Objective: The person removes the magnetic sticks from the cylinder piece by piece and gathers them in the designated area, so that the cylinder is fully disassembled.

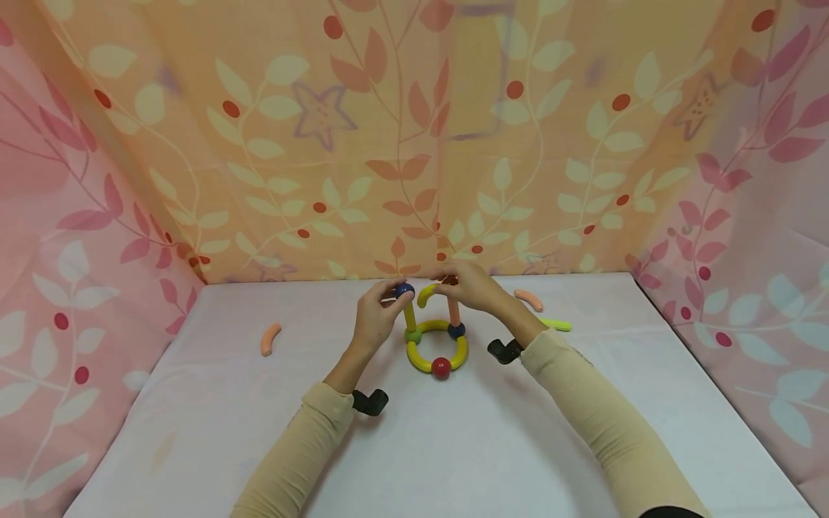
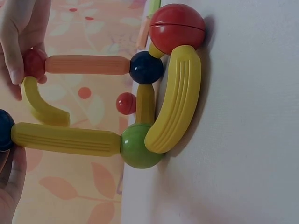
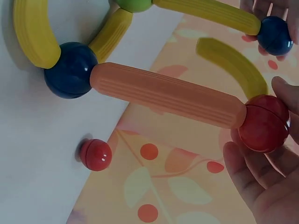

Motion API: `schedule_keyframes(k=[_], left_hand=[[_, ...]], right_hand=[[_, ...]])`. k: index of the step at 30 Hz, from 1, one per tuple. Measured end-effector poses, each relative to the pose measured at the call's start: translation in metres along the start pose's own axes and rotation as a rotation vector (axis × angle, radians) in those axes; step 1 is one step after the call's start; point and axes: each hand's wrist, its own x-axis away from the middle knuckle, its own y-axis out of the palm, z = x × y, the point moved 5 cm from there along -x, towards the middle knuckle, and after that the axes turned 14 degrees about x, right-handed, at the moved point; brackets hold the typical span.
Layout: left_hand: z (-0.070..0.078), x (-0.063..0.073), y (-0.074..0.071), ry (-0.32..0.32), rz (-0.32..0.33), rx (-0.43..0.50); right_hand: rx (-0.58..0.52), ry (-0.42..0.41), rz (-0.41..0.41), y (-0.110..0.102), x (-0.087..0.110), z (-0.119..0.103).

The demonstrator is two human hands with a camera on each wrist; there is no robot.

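A ring of curved yellow pieces (image 1: 419,360) lies on the white table, joined by green (image 2: 140,145), dark blue (image 3: 70,70) and red (image 1: 441,368) balls. From the green ball rises a straight yellow rod (image 2: 65,139) topped by a blue ball (image 1: 404,289), which my left hand (image 1: 374,316) holds with its fingers. An orange rod (image 3: 168,95) stands on the dark blue ball. At its top my right hand (image 1: 473,284) grips a red ball (image 3: 264,123) between thumb and fingers. A curved yellow stick (image 3: 233,65) juts from that ball toward the left upright, its far end free.
A loose red ball (image 3: 96,155) lies on the table behind the ring. One curved orange piece (image 1: 269,339) is at the left; another (image 1: 529,300) and a lime-green stick (image 1: 557,325) lie right, beyond my forearm. Leaf-patterned cloth (image 1: 401,144) bounds the table's back and sides.
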Motion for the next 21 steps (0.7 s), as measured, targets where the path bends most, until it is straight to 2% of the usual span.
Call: schedule_keyframes(k=[11, 21], left_hand=[[-0.001, 0.0, 0.001, -0.039, -0.003, 0.022], [-0.002, 0.002, 0.002, -0.061, -0.005, 0.003]], right_hand=[[-0.022, 0.027, 0.13, -0.006, 0.02, 0.018], [-0.173, 0.058, 0.134, -0.007, 0.03, 0.034]])
